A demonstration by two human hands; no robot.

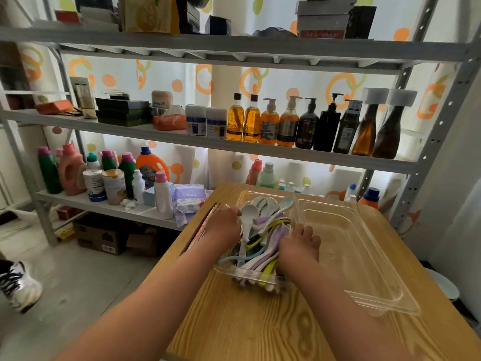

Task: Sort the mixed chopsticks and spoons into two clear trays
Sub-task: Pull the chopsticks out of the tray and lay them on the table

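Observation:
A clear tray (229, 269) in the middle of the wooden table holds a heap of spoons (263, 225) in white, purple, yellow and pale blue. My left hand (225, 225) is at this tray's left rim, fingers curled over the edge beside the spoons. My right hand (299, 246) is at its right rim with curled fingers, partly over the purple spoons. A second clear tray (364, 256) lies to the right, touching the first, with nothing in it. Chopsticks (203, 227) lie along the table's left edge, partly hidden by my left forearm.
The wooden table (247, 321) stands in front of a metal shelf rack (234, 147) loaded with bottles, cans and boxes. Cardboard boxes (104, 235) sit on the floor under the rack. A person's sneaker (18, 285) is on the floor at the left.

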